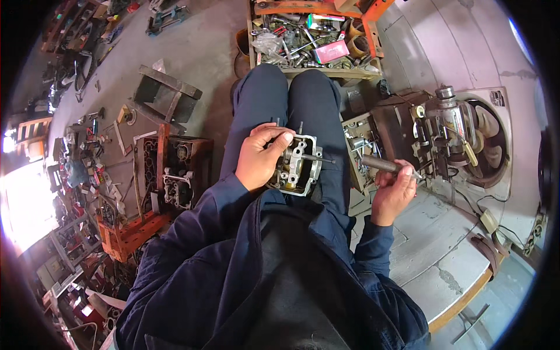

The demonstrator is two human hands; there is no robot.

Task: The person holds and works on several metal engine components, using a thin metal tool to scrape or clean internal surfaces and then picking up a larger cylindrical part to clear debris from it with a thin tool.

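Note:
On my lap rests a metal engine cylinder head (296, 168), its open side facing up. My left hand (263, 154) is closed on its left edge, thumb on top and fingers curled over the far side. A thin dark rod (319, 158) sticks out of the head to the right, over my right thigh. To the right of the head, apart from it, my right hand (396, 191) grips a thick brownish metal bar (380, 163). Beside those fingers a small shiny tip shows; what it belongs to is unclear.
Ahead of my knees stands a wooden tray (332, 74) full of sockets, tools and small boxes. A machine with a round metal housing (452, 125) is at right, beside a grey bench top (426, 262). Engine parts (178, 189) and an orange metal frame (131, 236) lie at left.

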